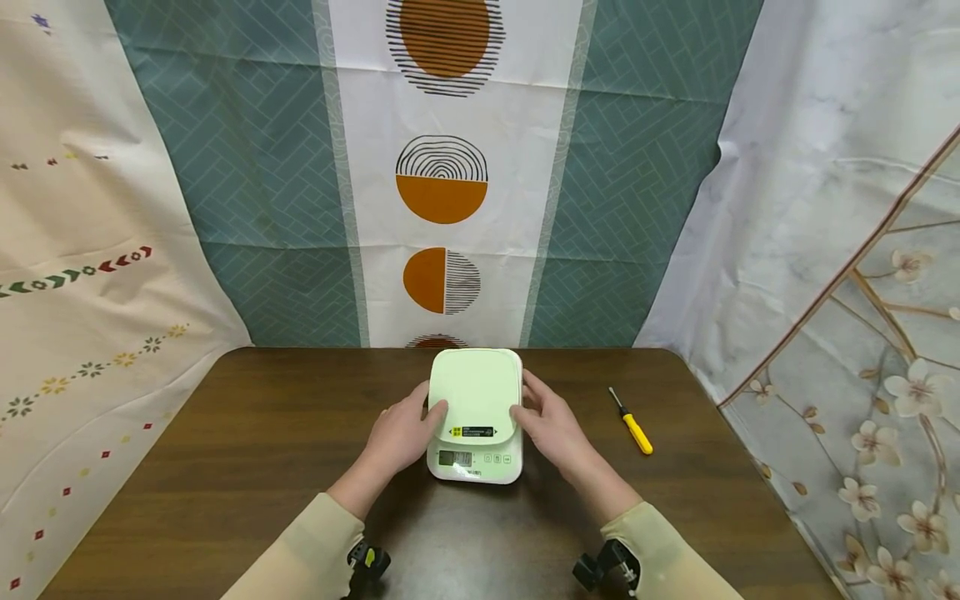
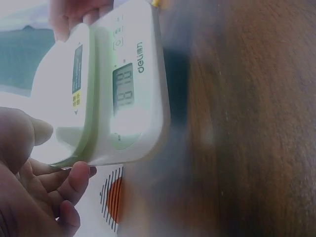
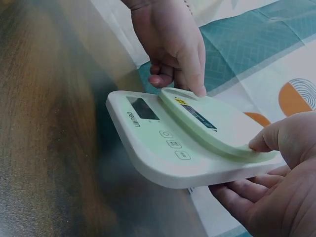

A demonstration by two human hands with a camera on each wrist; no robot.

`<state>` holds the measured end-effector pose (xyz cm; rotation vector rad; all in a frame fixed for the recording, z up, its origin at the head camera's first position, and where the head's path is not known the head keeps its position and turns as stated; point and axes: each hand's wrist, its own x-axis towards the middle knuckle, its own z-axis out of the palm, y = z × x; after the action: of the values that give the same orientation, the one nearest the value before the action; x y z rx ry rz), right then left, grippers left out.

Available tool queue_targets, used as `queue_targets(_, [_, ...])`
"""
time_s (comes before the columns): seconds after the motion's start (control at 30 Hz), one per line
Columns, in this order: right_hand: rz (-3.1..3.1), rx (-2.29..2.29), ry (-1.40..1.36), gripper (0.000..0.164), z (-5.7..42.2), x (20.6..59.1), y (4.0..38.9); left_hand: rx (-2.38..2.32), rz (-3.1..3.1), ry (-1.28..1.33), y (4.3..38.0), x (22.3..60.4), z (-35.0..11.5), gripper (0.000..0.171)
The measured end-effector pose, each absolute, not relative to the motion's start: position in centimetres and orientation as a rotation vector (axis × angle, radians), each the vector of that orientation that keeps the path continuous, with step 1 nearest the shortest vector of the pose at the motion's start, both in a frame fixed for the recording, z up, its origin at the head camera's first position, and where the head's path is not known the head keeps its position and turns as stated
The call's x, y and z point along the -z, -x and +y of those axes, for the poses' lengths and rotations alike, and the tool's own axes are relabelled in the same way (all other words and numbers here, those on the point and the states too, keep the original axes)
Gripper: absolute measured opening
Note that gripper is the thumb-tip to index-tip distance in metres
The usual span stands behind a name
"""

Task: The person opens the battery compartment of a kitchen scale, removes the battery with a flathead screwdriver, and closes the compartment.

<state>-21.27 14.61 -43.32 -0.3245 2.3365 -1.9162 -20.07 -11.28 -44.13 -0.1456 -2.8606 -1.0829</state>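
A pale green and white kitchen scale (image 1: 476,387) is held level between both hands in the head view. My left hand (image 1: 401,429) grips its left side, thumb on the round-cornered weighing plate and fingers at the underside. On the opposite side my right hand (image 1: 553,425) holds it the same way; the right wrist view shows the fingers (image 3: 242,195) curled beneath the base. The scale's display (image 2: 123,89) shows digits in the left wrist view. Beside it are printed buttons (image 3: 174,144), and a black and yellow label (image 1: 472,432) marks the plate's front edge.
A screwdriver (image 1: 636,429) with a yellow handle lies on the brown wooden table (image 1: 262,467), right of the scale. Patterned cloths (image 1: 270,167) hang behind the table and along both sides. A small black device (image 1: 367,560) is strapped at each wrist.
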Motion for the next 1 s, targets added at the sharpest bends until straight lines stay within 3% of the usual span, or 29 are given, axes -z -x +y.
queue_targets(0.5, [2.573, 1.728, 0.378, 0.072, 15.0, 42.6, 21.4, 1.221, -2.737, 0.125, 19.8, 42.9, -10.6, 0.056])
queue_targets(0.73, [2.725, 1.637, 0.355, 0.071, 15.1, 42.8, 21.5, 1.275, -2.746, 0.122, 19.8, 42.5, -10.4, 0.069])
queue_targets(1.0, [2.799, 1.612, 0.340, 0.069, 15.2, 42.9, 21.5, 1.243, -2.736, 0.126, 19.9, 42.3, -10.4, 0.071])
